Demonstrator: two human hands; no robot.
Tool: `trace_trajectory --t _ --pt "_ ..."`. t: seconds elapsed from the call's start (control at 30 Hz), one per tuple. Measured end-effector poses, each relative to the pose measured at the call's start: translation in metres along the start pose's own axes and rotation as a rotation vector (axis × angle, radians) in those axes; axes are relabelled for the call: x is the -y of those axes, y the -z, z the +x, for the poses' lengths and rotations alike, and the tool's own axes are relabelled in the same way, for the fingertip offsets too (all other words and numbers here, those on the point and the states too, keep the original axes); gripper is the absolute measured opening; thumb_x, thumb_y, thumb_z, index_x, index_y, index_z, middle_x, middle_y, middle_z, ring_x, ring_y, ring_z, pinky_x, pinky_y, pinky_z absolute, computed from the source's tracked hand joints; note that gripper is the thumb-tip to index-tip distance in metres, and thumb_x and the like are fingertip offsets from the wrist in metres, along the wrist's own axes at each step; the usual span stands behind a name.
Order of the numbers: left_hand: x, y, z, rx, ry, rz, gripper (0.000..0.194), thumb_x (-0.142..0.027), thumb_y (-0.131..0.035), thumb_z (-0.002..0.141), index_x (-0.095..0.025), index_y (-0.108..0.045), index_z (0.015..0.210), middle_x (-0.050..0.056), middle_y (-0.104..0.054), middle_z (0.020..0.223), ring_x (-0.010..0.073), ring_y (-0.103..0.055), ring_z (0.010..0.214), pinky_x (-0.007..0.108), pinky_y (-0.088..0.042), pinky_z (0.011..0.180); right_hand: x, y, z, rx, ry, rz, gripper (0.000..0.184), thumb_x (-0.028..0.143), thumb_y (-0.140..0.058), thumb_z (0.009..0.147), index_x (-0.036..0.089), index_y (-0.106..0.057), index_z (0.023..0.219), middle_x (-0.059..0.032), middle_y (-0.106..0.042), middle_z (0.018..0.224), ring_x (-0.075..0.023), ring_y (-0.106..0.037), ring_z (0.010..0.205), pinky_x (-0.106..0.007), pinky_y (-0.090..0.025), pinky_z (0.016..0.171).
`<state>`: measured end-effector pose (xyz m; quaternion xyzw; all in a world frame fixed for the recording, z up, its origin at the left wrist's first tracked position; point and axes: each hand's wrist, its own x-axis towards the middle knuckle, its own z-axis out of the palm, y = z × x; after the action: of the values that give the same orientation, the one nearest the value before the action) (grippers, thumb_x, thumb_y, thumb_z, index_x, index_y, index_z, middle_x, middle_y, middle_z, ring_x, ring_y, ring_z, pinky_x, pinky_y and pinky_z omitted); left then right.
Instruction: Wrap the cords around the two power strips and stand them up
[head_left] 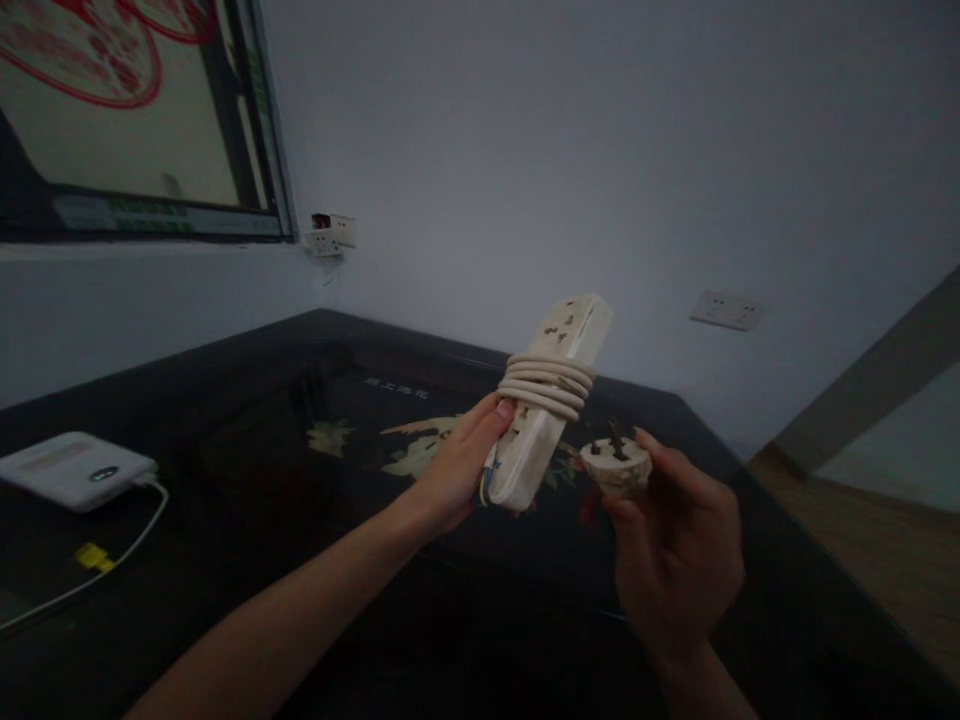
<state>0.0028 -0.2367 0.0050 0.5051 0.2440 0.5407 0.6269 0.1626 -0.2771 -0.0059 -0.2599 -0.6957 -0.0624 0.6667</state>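
My left hand (457,460) is closed around the lower half of a white power strip (517,465), held tilted above the dark table. A pale cord (547,380) is wound several times around the strip's middle. Blue and yellow wires (486,485) show at the strip's lower end. To the right, my right hand (679,545) pinches a worn, pale plug (619,470) between thumb and fingers. The plug's dark metal prongs point upward, and it is apart from the strip. Whether the plug joins the wound cord is not visible.
The glossy black table (247,370) bears a floral picture and meets the wall. A white box (79,470) with a cable and yellow tag (95,558) lies at left. Wall sockets (726,310) are at right; others (330,235) hang loose in the corner near the window (142,215).
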Motion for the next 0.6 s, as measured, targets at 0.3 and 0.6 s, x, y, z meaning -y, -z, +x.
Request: trace_trajectory --t 0.3,0.6 --pt "0.001 0.002 -0.001 0.063 -0.178 0.249 0.039 -0.041 -0.056 0.088 -0.015 -0.053 0.118 0.010 -0.061 0.116 0.0234 -0.055 0.109 0.032 -0.042 0.092 0.014 0.010 0.020 0.288 0.244 -0.299 0.042 0.011 -0.062 0.085 0.022 -0.057 0.125 -0.0048 -0.069 0.095 -0.0161 -0.067 0.084 -0.027 -0.058 0.069" --pt "-0.007 0.000 -0.001 0.083 -0.137 0.248 0.040 -0.041 -0.060 0.085 -0.015 -0.057 0.115 0.011 -0.063 0.119 0.0239 -0.057 0.108 0.032 -0.044 0.088 0.029 0.008 0.023 0.364 0.220 -0.427 0.030 0.010 -0.057 0.088 0.017 -0.062 0.117 -0.0063 -0.067 0.095 -0.0137 -0.066 0.084 -0.023 -0.056 0.069"
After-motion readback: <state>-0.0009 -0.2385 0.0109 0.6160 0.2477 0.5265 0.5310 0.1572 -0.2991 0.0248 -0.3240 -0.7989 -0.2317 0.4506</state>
